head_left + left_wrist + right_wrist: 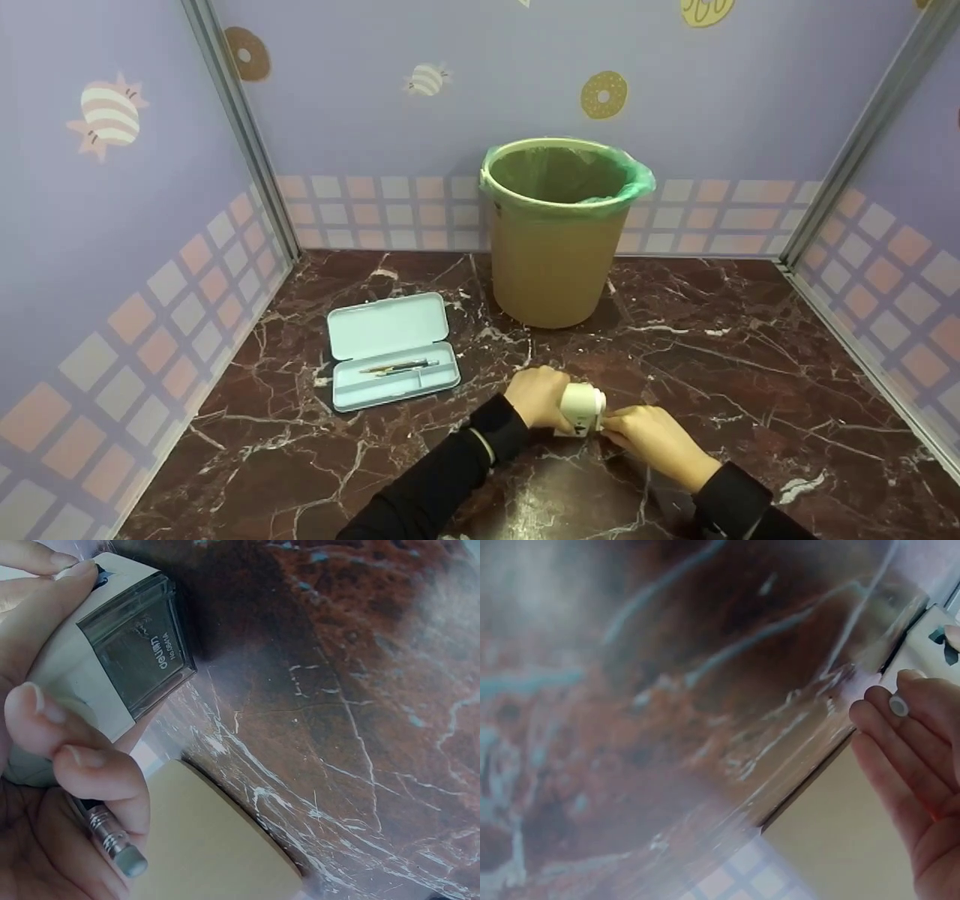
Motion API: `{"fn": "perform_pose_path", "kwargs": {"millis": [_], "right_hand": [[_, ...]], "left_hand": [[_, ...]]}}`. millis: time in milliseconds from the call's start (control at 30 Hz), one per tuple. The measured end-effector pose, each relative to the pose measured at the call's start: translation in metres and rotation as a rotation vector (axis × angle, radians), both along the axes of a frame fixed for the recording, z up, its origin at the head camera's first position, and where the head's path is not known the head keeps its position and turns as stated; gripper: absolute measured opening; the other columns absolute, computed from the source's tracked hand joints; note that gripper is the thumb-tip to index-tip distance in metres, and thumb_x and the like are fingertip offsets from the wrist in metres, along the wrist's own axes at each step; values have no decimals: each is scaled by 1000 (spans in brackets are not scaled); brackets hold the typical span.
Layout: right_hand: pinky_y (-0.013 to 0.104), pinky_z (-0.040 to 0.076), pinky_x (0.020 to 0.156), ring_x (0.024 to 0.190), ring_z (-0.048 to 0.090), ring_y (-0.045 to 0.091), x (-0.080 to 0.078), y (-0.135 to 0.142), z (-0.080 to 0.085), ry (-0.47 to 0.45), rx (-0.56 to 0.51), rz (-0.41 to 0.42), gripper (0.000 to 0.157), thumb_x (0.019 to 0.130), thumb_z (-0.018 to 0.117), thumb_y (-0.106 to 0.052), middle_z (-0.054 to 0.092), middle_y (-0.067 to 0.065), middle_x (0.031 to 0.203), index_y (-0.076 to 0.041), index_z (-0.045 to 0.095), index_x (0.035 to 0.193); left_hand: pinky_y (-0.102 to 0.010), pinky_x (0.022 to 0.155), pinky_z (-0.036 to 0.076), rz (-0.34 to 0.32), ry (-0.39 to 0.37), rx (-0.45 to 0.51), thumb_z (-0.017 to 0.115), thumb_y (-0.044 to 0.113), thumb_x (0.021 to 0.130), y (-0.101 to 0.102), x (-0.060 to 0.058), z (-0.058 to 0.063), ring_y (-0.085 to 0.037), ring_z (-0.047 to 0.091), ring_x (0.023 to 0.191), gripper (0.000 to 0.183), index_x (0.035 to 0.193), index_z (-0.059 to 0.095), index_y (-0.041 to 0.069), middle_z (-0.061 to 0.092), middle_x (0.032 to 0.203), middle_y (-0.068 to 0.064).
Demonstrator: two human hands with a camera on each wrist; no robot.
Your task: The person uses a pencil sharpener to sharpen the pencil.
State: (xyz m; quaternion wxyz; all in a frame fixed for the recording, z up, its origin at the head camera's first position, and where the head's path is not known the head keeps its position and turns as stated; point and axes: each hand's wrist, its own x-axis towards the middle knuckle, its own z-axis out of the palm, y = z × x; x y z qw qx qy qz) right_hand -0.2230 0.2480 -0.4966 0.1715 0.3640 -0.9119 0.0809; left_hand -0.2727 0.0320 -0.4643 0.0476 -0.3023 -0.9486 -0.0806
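Note:
My left hand [538,396] grips a white desktop pencil sharpener [580,406], which has a dark see-through drawer [146,649] on one face. Out from under the same hand's curled fingers [97,776] sticks the eraser end of a pencil [124,851]; the rest of it is hidden. On the sharpener's right side, my right hand [656,442] pinches the crank handle [898,705], of which a small pale round end shows between the fingers.
Left of the hands lies an open light-blue pencil case [390,330] with a few pencils [397,367] in it. Behind the sharpener stands a tan bin [559,262] lined with a green bag [637,184]. Patterned panels enclose the dark marbled tabletop [750,390].

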Motion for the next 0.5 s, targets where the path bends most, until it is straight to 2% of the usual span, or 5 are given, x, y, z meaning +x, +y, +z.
{"fn": "perform_pose_path", "kwargs": {"millis": [100, 367, 500], "right_hand": [[32, 56, 59, 69, 72, 14, 3, 0, 1, 12, 4, 5, 5, 84, 80, -14, 77, -3, 81, -14, 77, 87], [31, 54, 57, 64, 69, 12, 11, 0, 9, 85, 20, 55, 11, 81, 82, -11, 74, -6, 76, -17, 72, 81], [29, 50, 53, 59, 65, 10, 15, -1, 14, 77, 17, 59, 12, 82, 82, -15, 69, -8, 70, -17, 70, 78]], "left_hand": [[-32, 54, 48, 1, -6, 5, 96, 41, 58, 0, 0, 0, -16, 65, 66, 44, 82, 69, 15, 72, 78, 0], [-33, 55, 48, 10, -22, 5, 96, 41, 58, 0, 0, 1, -17, 65, 67, 45, 82, 69, 15, 71, 79, 0], [-32, 55, 48, 6, -30, 8, 96, 40, 57, 0, 0, 2, -17, 65, 66, 45, 81, 68, 15, 71, 79, 0]]}}
